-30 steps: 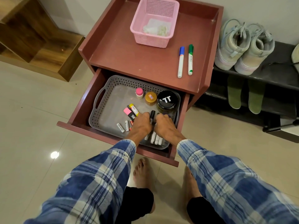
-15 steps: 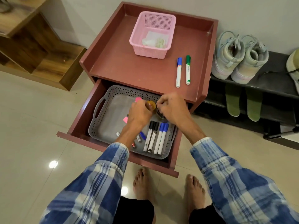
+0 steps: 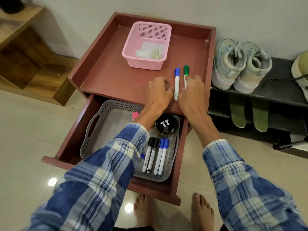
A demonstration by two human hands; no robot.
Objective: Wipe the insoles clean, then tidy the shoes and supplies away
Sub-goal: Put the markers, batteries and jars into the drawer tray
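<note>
- A wooden shelf unit (image 3: pixel 25 55) stood at the far left, against the wall.
- The open drawer (image 3: pixel 66 147) of a reddish-brown side table (image 3: pixel 108 77) held a grey perforated tray (image 3: pixel 93 124). In the tray were a pink-capped bottle (image 3: pixel 135 115), a black jar (image 3: pixel 165 124) with "TT" on its lid, two black-capped markers (image 3: pixel 150 155) and two blue-capped markers (image 3: pixel 161 155) lying side by side.
- A pink basket (image 3: pixel 146 45) with crumpled white wipes inside sat far on the table top.
- The left hand (image 3: pixel 158 95) rested fingertips-down on the top, fingers bent, just left of a blue-capped marker (image 3: pixel 176 84). Nothing showed in its grasp, and I could not tell whether the thumb touched the marker.
- A green-capped marker (image 3: pixel 186 71) lay just right of the blue one.
- The right hand (image 3: pixel 193 94) lay over the green marker's barrel with curled fingers. Whether it gripped the marker could not be told.
- On the right, pale sneakers (image 3: pixel 241 65) sat on top of a dark shoe rack (image 3: pixel 283 97).
- Two green insoles (image 3: pixel 237 114) stood on the rack's lower shelf.
</note>
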